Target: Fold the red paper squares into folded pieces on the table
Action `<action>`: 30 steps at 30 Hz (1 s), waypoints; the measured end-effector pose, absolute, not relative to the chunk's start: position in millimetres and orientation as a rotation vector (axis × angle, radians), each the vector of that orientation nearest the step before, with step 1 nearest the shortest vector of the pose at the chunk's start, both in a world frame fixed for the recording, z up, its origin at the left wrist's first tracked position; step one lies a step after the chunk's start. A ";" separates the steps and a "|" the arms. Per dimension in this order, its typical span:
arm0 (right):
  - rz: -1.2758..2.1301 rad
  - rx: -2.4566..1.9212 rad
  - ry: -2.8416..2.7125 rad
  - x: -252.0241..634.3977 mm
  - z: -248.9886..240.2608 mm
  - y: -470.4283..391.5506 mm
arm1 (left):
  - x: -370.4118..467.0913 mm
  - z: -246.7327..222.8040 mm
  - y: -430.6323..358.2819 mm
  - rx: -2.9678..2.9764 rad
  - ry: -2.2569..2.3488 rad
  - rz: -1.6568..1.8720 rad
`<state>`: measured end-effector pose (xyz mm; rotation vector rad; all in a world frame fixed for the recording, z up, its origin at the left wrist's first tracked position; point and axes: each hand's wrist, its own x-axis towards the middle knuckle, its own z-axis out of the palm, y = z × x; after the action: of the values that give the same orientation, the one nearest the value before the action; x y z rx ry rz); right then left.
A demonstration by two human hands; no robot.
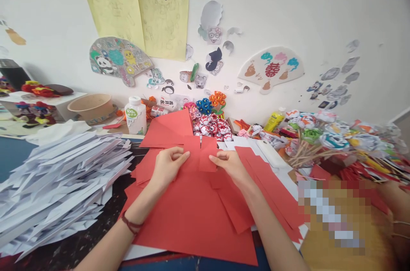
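Note:
Between finger and thumb, my left hand (167,163) pinches a small piece of red paper (192,148). My right hand (232,166) grips a second small red paper piece (208,153) by its right edge. The two pieces are held side by side with a narrow gap at the top; lower down I cannot tell whether they touch. Beneath both hands lies a large red sheet (188,215), with smaller red sheets (235,207) partly on it at the right. Another red sheet (169,128) stands out behind my left hand.
A heap of folded white paper strips (70,173) lies left. Behind stand a white bottle (136,115), a round tan container (91,106) and paper flowers (213,128). Rightward are a white phone-like object (270,153), flowers on sticks (335,138) and another person's arm (400,211).

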<state>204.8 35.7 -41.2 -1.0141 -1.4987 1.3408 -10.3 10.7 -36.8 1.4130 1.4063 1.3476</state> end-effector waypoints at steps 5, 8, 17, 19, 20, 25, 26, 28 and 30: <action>1.383 -1.019 -1.404 204.9 -37.7 34.4 | -8.1 -33.6 8.5 1.329 1.364 1.329; 1.389 -1.023 -1.356 202.2 -35.7 31.9 | -6.5 -33.4 7.8 1.311 1.346 1.340; 1.272 -1.012 -1.185 213.8 -37.1 39.2 | -15.0 -23.0 8.2 1.257 1.348 1.584; 1.244 -1.036 -1.231 214.0 -38.6 41.0 | -14.8 -19.1 7.1 1.246 1.287 1.619; 1.244 -1.049 -1.286 212.5 -39.5 41.1 | -13.9 -18.4 6.7 1.269 1.268 1.599; 1.331 -0.977 -1.567 198.3 -40.5 33.9 | -8.3 -30.8 10.7 1.442 1.314 1.417; 1.342 -0.955 -1.595 195.8 -39.3 31.4 | -7.7 -35.3 12.5 1.469 1.347 1.406; 1.359 -0.926 -1.641 192.1 -35.9 26.9 | -6.6 -43.1 15.3 1.526 1.397 1.371; 1.390 -0.901 -1.689 190.6 -32.7 24.2 | -6.4 -45.7 16.5 1.585 1.412 1.316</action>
<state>190.6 24.2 -32.7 -0.9009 -1.6891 1.3905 -6.4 16.5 -45.7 1.5852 1.4125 1.3159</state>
